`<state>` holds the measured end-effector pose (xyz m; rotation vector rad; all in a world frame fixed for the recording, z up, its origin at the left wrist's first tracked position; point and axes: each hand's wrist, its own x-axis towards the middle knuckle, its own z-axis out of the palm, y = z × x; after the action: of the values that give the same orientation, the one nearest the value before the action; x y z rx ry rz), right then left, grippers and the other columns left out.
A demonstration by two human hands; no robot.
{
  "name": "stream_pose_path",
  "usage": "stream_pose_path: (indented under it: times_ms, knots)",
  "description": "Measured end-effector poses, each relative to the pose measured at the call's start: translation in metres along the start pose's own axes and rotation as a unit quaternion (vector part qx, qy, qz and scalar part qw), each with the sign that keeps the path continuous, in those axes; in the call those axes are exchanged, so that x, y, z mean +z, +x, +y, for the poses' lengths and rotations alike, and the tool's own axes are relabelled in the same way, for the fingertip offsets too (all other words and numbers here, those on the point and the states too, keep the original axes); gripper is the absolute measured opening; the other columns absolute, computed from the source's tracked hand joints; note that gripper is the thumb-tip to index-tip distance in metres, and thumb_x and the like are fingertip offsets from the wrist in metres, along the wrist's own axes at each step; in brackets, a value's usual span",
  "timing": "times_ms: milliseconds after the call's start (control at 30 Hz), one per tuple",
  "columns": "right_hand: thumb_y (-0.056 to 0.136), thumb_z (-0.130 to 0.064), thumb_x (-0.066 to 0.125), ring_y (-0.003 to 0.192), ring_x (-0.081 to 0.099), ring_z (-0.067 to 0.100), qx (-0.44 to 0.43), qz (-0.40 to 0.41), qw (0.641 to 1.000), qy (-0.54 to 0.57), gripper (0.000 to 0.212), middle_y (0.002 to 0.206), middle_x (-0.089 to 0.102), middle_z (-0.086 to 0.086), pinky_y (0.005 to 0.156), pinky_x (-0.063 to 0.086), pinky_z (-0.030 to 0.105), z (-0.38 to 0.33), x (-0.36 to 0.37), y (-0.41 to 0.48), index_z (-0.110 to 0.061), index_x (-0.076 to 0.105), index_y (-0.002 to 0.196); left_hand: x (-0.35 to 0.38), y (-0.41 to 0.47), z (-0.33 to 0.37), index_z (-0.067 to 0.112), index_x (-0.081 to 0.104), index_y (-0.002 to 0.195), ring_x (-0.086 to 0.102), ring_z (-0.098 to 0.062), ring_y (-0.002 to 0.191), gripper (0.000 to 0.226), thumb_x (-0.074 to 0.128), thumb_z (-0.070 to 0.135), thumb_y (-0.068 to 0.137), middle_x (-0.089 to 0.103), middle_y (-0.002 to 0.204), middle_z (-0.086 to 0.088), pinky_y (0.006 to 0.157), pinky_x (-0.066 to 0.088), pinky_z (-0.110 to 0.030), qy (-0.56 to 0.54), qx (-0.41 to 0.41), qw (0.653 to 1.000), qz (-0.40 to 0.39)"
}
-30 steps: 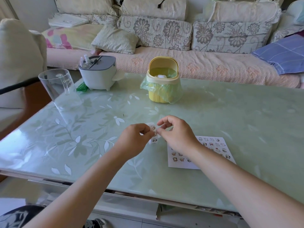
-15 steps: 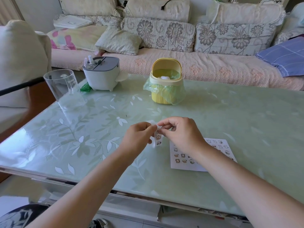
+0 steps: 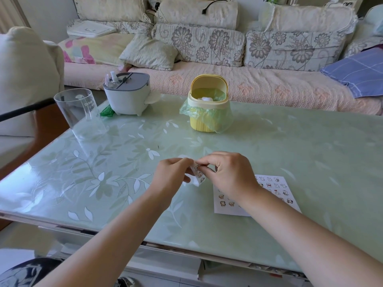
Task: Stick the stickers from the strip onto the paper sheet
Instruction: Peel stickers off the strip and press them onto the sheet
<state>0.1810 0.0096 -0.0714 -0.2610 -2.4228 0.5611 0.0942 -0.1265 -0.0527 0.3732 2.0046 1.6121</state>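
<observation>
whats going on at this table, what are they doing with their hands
A person is working at a glass-topped table. Both hands hold a small sticker strip just above the table: the left hand pinches one side, and the right hand pinches its top end, apparently to peel off a sticker. The paper sheet lies flat under the right wrist and already carries rows of stickers. A small yellow bin and a clear cup stand farther back, untouched.

The pale green leaf-patterned tabletop (image 3: 290, 152) is smooth, glossy glass. The small yellow bin (image 3: 202, 126) is matt plastic, lined with crinkly green film (image 3: 191, 110). The white paper sheet (image 3: 273, 189) looks matt.
</observation>
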Motion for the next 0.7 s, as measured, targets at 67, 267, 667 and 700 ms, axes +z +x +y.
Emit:
stream_pose_path:
  times_ms: [67, 267, 667, 700]
  knots:
    - [0.078, -0.022, 0.083, 0.066, 0.050, -0.016, -0.004, 0.014, 1.000, -0.003, 0.016, 0.079, 0.072, -0.017, 0.057, 0.029, 0.001, 0.0007, 0.0020, -0.0002, -0.033, 0.080, 0.090, 0.0005, 0.0004, 0.0004, 0.012, 0.074, 0.081, 0.059, -0.016, 0.064, 0.019, 0.060, 0.021, 0.088, 0.075, 0.079, -0.003, 0.062, 0.042, -0.024, 0.001, -0.007, 1.000, 0.005]
    - [0.079, -0.023, 0.080, 0.067, 0.061, 0.004, -0.024, 0.036, 0.999, -0.020, 0.013, 0.081, 0.072, -0.015, 0.051, 0.048, 0.022, 0.0010, 0.0050, -0.0008, -0.033, 0.080, 0.088, 0.0038, 0.0026, -0.0001, 0.012, 0.073, 0.077, 0.058, -0.014, 0.064, 0.022, 0.058, 0.023, 0.087, 0.075, 0.074, 0.003, 0.064, 0.042, -0.026, 0.019, -0.020, 0.999, 0.025]
    - [0.082, -0.020, 0.079, 0.065, 0.051, -0.015, 0.018, -0.017, 1.000, 0.011, 0.015, 0.077, 0.062, -0.022, 0.057, 0.030, 0.010, -0.0005, 0.0025, 0.0013, -0.032, 0.079, 0.091, 0.0028, 0.0031, -0.0008, 0.009, 0.074, 0.076, 0.058, -0.015, 0.064, 0.022, 0.058, 0.022, 0.084, 0.075, 0.075, 0.001, 0.065, 0.042, -0.026, 0.008, -0.026, 0.999, 0.035]
    - [0.082, -0.020, 0.079, 0.065, 0.051, -0.015, 0.014, -0.015, 1.000, 0.006, 0.015, 0.078, 0.065, -0.020, 0.057, 0.029, 0.010, -0.0012, 0.0025, 0.0011, -0.032, 0.079, 0.091, 0.0026, 0.0032, -0.0007, 0.009, 0.073, 0.075, 0.058, -0.016, 0.064, 0.021, 0.058, 0.021, 0.083, 0.075, 0.075, 0.001, 0.065, 0.042, -0.027, -0.001, -0.032, 0.999, 0.033]
